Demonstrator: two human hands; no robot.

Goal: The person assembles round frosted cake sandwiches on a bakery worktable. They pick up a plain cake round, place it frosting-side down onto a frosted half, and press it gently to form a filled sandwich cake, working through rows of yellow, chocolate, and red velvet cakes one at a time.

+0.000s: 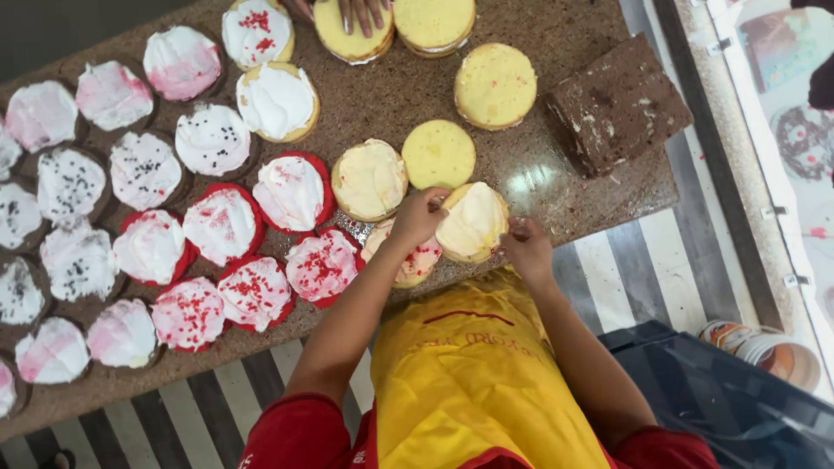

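At counter's near edge, both hands on one cream-topped round cake (472,222), frosting/handling step.
Left hand (418,217) fingers curled on the cake's left rim, right hand (526,247) closed against its right side; whether anything small is pinched there can't be told. Just left of the grip: a red-sprinkled cake (413,260), partly under the wrist. Above the grip: plain yellow sponge (439,154). Judgement: next move needs a steady two-handed hold without smearing cream. Another person's hand (363,12) rests on a far sponge.

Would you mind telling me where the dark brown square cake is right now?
In the head view, the dark brown square cake sits at the counter's right end, just right of a plain yellow round cake.
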